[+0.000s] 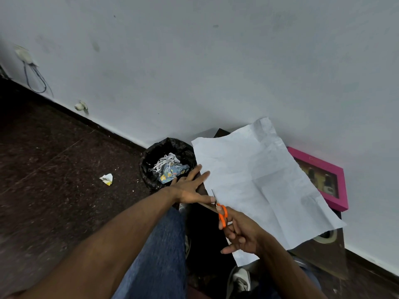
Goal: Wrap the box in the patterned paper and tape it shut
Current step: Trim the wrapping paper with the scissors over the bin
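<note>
Where the sheet of paper (259, 186) lies spread white side up over the small dark worktop (321, 253), its creases show as a grid of fold lines and its far corner rests against the wall (216, 61). The left hand (190, 188) lies flat with straight, spread fingers at the sheet's left edge; its grip is wide and holds nothing. The right hand (241, 231) holds the orange-handled scissors (221, 212), fingers curled through and around the handle loops, blades pointing away from the person at the near-left edge of the sheet, just beside the left thumb. Whether the blades have entered the paper cannot be told.

The pink box (323, 180) lies at the far right of the worktop against the wall, partly covered by the sheet. A roll of tape (328, 237) shows beneath the sheet's right corner.

On the floor (54, 158), a black-lined bin (151, 167) stands left of the worktop, holding paper scraps, some patterned. A crumpled scrap (107, 179) lies on the floor near the bin.
</note>
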A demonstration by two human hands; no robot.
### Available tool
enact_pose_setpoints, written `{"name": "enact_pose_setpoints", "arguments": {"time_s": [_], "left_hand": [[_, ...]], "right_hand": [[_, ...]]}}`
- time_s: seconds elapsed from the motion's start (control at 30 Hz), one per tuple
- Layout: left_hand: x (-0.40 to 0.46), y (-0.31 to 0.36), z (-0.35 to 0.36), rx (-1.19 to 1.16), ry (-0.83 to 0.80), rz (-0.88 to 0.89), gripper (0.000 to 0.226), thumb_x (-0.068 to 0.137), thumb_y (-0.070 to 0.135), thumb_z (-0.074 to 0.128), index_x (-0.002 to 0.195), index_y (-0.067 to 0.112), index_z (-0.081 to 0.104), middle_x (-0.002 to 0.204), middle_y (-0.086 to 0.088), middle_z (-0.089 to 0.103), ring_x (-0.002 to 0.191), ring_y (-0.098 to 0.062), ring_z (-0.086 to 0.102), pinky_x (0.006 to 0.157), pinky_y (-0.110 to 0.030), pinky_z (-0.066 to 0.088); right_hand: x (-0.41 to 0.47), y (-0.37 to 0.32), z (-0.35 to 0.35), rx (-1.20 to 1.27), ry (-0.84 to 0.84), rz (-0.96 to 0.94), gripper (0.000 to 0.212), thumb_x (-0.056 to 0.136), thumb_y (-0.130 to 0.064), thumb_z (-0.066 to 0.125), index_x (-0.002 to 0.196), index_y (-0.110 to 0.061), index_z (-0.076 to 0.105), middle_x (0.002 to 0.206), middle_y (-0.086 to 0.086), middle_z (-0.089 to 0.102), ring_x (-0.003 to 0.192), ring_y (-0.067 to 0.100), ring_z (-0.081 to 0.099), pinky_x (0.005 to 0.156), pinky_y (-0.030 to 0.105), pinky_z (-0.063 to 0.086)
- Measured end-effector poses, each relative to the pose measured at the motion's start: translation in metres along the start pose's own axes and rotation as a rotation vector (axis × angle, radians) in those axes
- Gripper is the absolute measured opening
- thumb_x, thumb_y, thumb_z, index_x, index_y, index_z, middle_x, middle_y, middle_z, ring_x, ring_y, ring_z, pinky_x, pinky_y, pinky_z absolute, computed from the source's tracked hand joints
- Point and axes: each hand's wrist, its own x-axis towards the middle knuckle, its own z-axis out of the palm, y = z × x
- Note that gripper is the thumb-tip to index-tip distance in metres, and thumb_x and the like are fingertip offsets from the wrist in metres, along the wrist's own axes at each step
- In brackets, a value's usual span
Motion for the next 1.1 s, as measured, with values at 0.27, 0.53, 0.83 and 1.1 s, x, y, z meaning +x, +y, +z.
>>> {"name": "enact_pose_setpoints", "arguments": {"time_s": [0.27,0.53,0.83,1.1], "left_hand": [[0.002,-0.004,0.007,0.058,0.054,0.016,0.111,0.064,0.092,0.05,0.147,0.054,-0.013,0.154,0.024,-0.032,0.151,-0.032,0.004,0.118,-0.06,0.003],[-0.005,-0.003,0.01,0.218,0.134,0.065,0.121,0.063,0.087,0.059,0.152,0.045,-0.013,0.159,0.011,-0.028,0.148,-0.028,-0.021,0.116,-0.061,-0.012],[-0.024,0.003,0.041,0.074,0.555,0.233,0.075,0.076,0.076,0.05,0.137,0.033,0.05,0.155,0.005,0.036,0.149,-0.013,0.017,0.116,-0.049,-0.016],[-0.026,0.019,0.043,-0.253,0.65,0.202,0.012,0.086,0.027,0.069,0.096,0.022,0.071,0.122,0.009,0.066,0.141,-0.019,0.037,0.119,-0.05,0.009]], "right_hand": [[0.001,0.003,-0.003,-0.009,-0.004,0.007,0.056,0.083,-0.063,0.062,0.079,-0.007,0.064,0.051,0.008,0.038,0.034,0.011,0.025,0.068,0.049,0.06],[0.0,0.001,0.0,0.005,0.007,0.001,0.059,0.07,-0.064,0.068,0.078,-0.006,0.064,0.049,0.008,0.038,0.033,0.01,0.025,0.066,0.048,0.06],[0.001,0.001,0.002,0.015,0.017,-0.011,0.052,0.082,-0.06,0.064,0.078,-0.008,0.064,0.049,0.007,0.036,0.033,0.011,0.022,0.067,0.049,0.06],[0.0,-0.001,0.003,0.01,0.021,-0.004,0.057,0.072,-0.063,0.066,0.078,-0.006,0.063,0.049,0.008,0.033,0.032,0.011,0.022,0.065,0.048,0.059]]}}
